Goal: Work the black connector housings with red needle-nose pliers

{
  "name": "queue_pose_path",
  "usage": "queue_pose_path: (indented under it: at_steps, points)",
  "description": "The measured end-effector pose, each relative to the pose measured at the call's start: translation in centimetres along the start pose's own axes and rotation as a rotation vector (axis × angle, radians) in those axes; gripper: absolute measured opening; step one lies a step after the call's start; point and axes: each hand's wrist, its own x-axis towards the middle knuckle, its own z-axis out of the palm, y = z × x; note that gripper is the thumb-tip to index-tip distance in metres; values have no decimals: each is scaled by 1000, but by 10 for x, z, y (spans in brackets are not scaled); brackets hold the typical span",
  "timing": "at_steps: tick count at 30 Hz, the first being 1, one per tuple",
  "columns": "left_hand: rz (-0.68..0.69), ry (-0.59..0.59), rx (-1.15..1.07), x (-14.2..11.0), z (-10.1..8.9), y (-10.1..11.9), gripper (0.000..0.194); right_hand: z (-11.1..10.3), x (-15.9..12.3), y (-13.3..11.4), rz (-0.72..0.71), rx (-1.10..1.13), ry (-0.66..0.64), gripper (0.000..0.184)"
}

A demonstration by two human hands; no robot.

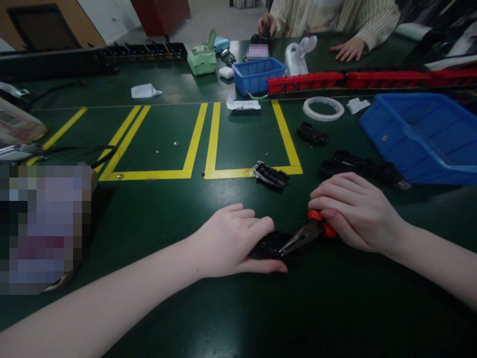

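Observation:
My left hand [238, 241] is closed around a black plastic part [269, 247], pinning it low over the green tabletop [231, 318]. In my right hand [354, 211] are red-handled needle-nose pliers [303, 237], their jaws pointing left and down onto the black part. Whether the jaw tips grip anything is too small to tell. Just beyond my hands lies a black and silver part [271, 175], at the corner of a yellow tape outline. A similar black part [312, 134] rests farther back, and more black pieces [350, 164] lie behind my right hand.
A big blue bin [421, 134] stands at right, a smaller blue basket [259, 74] farther back. A tape roll [323, 108] lies between them. Red strips [350, 79] run along the table's far side. Across it, a person's hand [350, 48] rests flat. A blurred-out package [52, 223] sits left.

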Motion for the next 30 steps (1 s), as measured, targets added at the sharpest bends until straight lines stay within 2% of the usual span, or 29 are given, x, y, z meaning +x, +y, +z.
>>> queue_pose_path:
  at_steps: [9,18,21,26,30]
  points:
    - [8,26,114,0,3,3,48,0,-1,-6,26,4,-15,19]
    - [8,53,107,2,5,3,51,1,-5,5,-18,16,-1,17]
    - [8,64,108,2,7,1,54,2,-7,7,17,19,16,19]
    - [-2,57,100,3,10,-1,54,1,-9,10,-56,-24,14,17]
    - [-3,60,126,4,11,-3,54,0,-6,15,-53,-11,60,19]
